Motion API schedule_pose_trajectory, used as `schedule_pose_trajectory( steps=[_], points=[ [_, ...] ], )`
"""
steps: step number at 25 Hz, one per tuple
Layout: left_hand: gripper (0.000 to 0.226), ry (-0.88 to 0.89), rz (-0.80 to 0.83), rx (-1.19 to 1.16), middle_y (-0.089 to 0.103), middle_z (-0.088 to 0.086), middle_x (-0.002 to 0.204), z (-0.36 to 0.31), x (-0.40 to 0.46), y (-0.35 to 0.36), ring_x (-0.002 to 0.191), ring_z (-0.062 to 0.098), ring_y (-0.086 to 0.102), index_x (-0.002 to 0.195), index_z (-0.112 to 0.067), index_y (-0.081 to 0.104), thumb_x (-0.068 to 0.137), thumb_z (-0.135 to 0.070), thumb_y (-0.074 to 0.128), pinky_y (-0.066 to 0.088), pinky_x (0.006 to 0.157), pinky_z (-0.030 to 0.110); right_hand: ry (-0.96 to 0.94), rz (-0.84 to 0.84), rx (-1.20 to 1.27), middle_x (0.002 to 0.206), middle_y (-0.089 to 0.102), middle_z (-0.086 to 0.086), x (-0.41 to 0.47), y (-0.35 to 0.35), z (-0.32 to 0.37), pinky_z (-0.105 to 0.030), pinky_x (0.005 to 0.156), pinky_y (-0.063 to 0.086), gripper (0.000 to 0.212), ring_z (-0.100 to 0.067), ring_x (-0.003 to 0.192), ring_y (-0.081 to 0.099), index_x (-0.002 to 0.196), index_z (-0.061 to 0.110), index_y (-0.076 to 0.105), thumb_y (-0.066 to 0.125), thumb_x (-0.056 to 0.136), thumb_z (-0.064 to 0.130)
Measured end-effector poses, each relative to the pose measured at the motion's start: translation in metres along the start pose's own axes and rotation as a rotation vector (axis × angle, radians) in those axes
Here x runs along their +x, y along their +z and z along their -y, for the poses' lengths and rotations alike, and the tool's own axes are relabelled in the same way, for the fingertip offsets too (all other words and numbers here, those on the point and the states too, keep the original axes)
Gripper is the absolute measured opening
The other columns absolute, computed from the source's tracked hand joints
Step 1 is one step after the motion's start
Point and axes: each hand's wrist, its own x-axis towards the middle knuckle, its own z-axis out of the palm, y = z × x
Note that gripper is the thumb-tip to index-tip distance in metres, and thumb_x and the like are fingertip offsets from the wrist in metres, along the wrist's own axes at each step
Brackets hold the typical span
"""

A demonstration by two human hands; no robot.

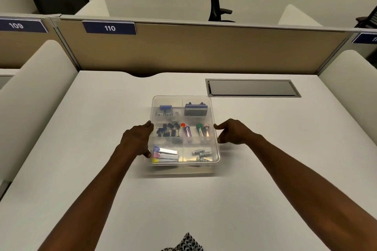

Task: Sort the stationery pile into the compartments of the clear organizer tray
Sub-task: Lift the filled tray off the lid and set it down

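The clear organizer tray sits in the middle of the white desk. Its compartments hold black binder clips, staple boxes, a blue-topped block, coloured-cap markers, a few upright coloured pieces and small white tubes. My left hand grips the tray's left wall, fingers at the rim and thumb low on the side. My right hand rests against the right wall with the index finger on the rim. No loose stationery lies on the desk.
A metal cable hatch is set into the desk behind the tray on the right. A beige partition with the number plate 110 closes the back. White side dividers flank the desk. Patterned cloth shows at the near edge.
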Motion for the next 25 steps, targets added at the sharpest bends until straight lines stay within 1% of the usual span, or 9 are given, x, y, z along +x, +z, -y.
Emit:
schedule_pose_trajectory(
  steps=[3,6,10,12,14,16,18,22,25],
  points=[
    [0.117,-0.008,0.007,-0.009,0.028,0.000,0.159,-0.001,0.002,0.001,0.138,0.025,0.039,0.152,-0.016,0.020,0.061,-0.042,0.090,0.042,0.108,0.039,-0.008,-0.037,-0.005,0.093,0.078,0.002,0.001,0.007,-0.004,-0.032,0.099,0.050,0.067,-0.010,0.094,0.070,0.138,0.026,0.055,0.083,0.077,0.026],
    [0.114,-0.006,-0.013,-0.002,0.036,0.001,0.154,-0.003,0.003,0.002,0.134,0.025,0.044,0.149,-0.016,0.025,0.059,-0.042,0.090,0.044,0.105,0.038,0.016,0.092,0.006,0.091,0.077,0.004,-0.002,0.001,-0.005,-0.027,0.091,0.051,0.091,-0.011,0.092,0.069,0.147,0.032,0.040,0.085,0.069,0.044],
    [0.122,-0.009,0.016,-0.031,0.023,0.001,0.160,0.000,0.006,0.003,0.141,0.025,0.035,0.153,-0.016,0.016,0.060,-0.040,0.091,0.039,0.110,0.039,0.014,0.115,-0.048,0.088,0.076,0.004,-0.008,0.004,-0.006,-0.023,0.078,0.049,0.106,-0.010,0.080,0.067,0.151,0.036,0.030,0.088,0.063,0.049],
    [0.125,-0.009,0.031,-0.037,0.019,0.001,0.162,0.001,0.006,0.003,0.142,0.024,0.033,0.154,-0.016,0.013,0.060,-0.040,0.091,0.038,0.111,0.039,0.017,0.096,-0.110,0.092,0.075,0.001,-0.007,0.004,-0.004,-0.027,0.081,0.050,0.108,-0.012,0.080,0.065,0.151,0.035,0.029,0.087,0.062,0.052],
    [0.123,-0.005,0.043,-0.007,0.026,0.003,0.159,0.001,0.007,0.002,0.139,0.025,0.037,0.153,-0.015,0.016,0.059,-0.043,0.090,0.042,0.108,0.039,0.025,0.102,-0.213,0.107,0.072,-0.001,-0.005,0.002,0.001,-0.033,0.091,0.050,0.109,-0.018,0.098,0.064,0.153,0.034,0.027,0.084,0.063,0.058],
    [0.120,0.002,0.038,0.057,0.038,0.004,0.152,-0.001,0.007,0.000,0.133,0.025,0.045,0.151,-0.015,0.021,0.058,-0.048,0.090,0.046,0.103,0.038,0.016,0.099,-0.338,0.124,0.064,-0.003,-0.006,0.001,0.008,-0.035,0.097,0.046,0.105,-0.023,0.115,0.058,0.153,0.030,0.026,0.081,0.068,0.058],
    [0.116,0.001,0.030,0.121,0.050,0.005,0.140,-0.002,0.009,-0.004,0.123,0.024,0.053,0.147,-0.014,0.027,0.056,-0.053,0.088,0.049,0.096,0.035,-0.005,0.091,-0.384,0.128,0.064,-0.002,-0.004,-0.002,0.014,-0.034,0.100,0.043,0.095,-0.023,0.121,0.055,0.152,0.024,0.030,0.076,0.075,0.055],
    [0.083,-0.001,-0.034,0.140,0.055,0.006,0.130,-0.003,0.016,-0.013,0.116,0.023,0.057,0.139,-0.017,0.044,0.071,-0.049,0.081,0.047,0.093,0.032,0.021,0.004,-0.224,0.100,0.077,0.000,0.008,-0.004,0.017,-0.029,0.097,0.047,0.059,-0.015,0.104,0.066,0.138,0.015,0.054,0.071,0.087,0.039],
    [0.068,-0.011,-0.076,0.118,0.056,0.006,0.130,-0.002,0.028,-0.020,0.116,0.023,0.058,0.134,-0.019,0.053,0.075,-0.039,0.081,0.046,0.096,0.031,0.052,-0.180,-0.190,0.104,0.074,-0.004,0.015,0.002,0.020,-0.032,0.090,0.052,0.044,-0.021,0.099,0.066,0.118,0.015,0.068,0.080,0.080,0.034]
  ],
)
